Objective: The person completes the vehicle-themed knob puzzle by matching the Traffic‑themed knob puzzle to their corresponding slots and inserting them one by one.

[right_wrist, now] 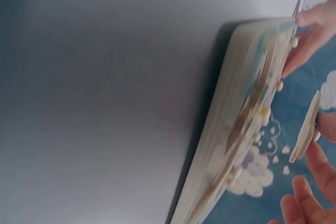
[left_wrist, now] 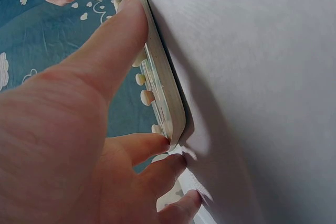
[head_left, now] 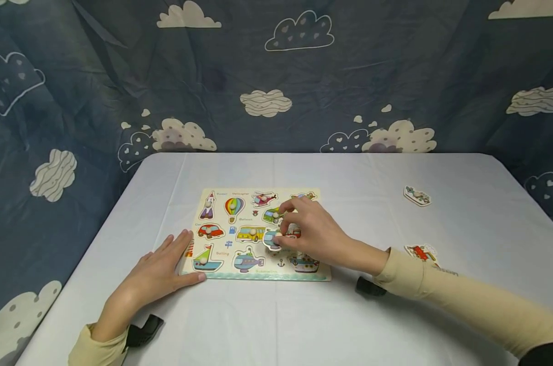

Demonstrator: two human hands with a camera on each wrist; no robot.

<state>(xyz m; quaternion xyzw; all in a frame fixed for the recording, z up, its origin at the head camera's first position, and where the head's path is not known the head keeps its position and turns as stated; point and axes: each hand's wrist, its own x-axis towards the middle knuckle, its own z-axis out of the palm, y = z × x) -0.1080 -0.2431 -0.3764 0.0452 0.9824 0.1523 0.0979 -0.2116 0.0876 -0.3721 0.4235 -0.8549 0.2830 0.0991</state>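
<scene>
A wooden knob puzzle board point(head_left: 258, 277) printed with vehicles lies on the white table. My right hand point(head_left: 315, 229) is over its right half and pinches a small bluish puzzle piece point(head_left: 270, 240) by its knob. In the right wrist view this piece point(right_wrist: 304, 134) is tilted and held apart from the board; its picture is too small to name. My left hand point(head_left: 155, 277) rests at the board's lower left, thumb point(left_wrist: 134, 19) on the near edge and fingers spread along the left side. The right hand hides some pieces at the board's right.
Two loose puzzle pieces lie right of the board: a greenish one point(head_left: 417, 196) farther back and a red one point(head_left: 421, 252) partly covered by the right sleeve point(head_left: 441, 282). Behind the table hangs a dark cloth point(head_left: 299, 76) with clouds.
</scene>
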